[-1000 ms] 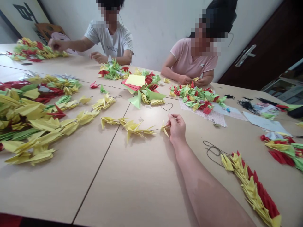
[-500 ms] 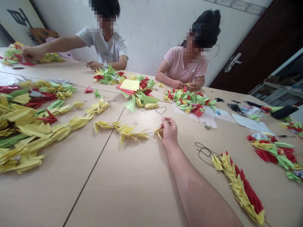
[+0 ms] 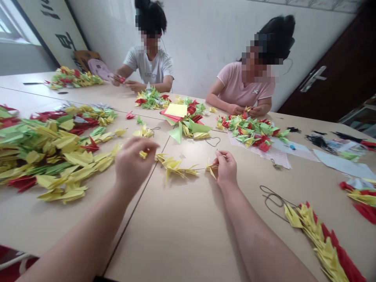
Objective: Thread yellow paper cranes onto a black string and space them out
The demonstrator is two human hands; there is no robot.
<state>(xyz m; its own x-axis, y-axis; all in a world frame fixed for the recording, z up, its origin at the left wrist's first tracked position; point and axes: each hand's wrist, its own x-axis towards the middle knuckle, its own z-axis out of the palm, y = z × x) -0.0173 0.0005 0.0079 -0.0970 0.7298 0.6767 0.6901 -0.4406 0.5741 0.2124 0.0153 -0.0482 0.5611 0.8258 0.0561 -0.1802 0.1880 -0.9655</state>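
My right hand is closed in a pinch on a small folded yellow paper crane. A thin dark cord runs left from it to a short string of yellow paper cranes on the table. A dark tip shows above my right thumb and forefinger. Over the left end of that string hovers my left hand, slightly blurred. Its thumb and forefinger curl together, and yellow paper shows through the gap between them. Whatever its fingertips hold, if anything, I cannot make out.
A large heap of paper cranes covers the table's left. At right lies a red-and-yellow crane string with looped cord. Coloured paper sheets lie mid-table. Two people sit opposite, handling small folded pieces beside piles.
My left hand has come into view from the lower left and reached the yellow string. The view has shifted left. The person at far left has drawn an outstretched arm back.
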